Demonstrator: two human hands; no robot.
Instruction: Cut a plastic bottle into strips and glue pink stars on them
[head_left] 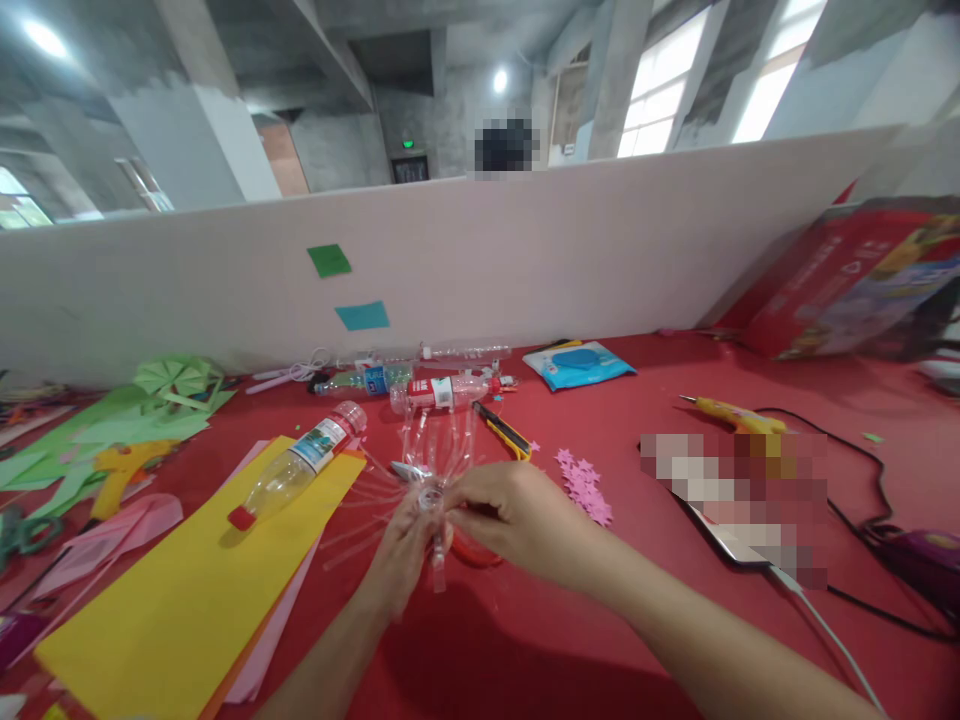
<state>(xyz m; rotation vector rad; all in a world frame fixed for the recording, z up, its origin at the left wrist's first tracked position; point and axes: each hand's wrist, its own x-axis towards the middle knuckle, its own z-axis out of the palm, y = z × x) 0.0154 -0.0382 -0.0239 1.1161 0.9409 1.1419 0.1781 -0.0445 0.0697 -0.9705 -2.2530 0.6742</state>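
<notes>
A clear plastic bottle top [430, 497], cut into long thin strips that fan out all round its neck, is between my two hands above the red table. My left hand [403, 545] grips it from the left, close to the neck. On the other side, my right hand [517, 510] has thumb and fingers pinched at one of the strips; the fingertips partly cover it. Under the bottle top lie scissors with red-orange handles [478, 553], the blades pointing up and left. Just beyond, a yellow-and-black utility knife [504, 432] rests on the table.
Left are yellow paper [202, 590], a capped bottle [300, 465], green paper [97, 430] and a glue gun [124, 470]. Several bottles and a wipes pack [577, 365] line the white partition [480, 260]. Right are pink stars [583, 487], another glue gun [739, 415] and cords.
</notes>
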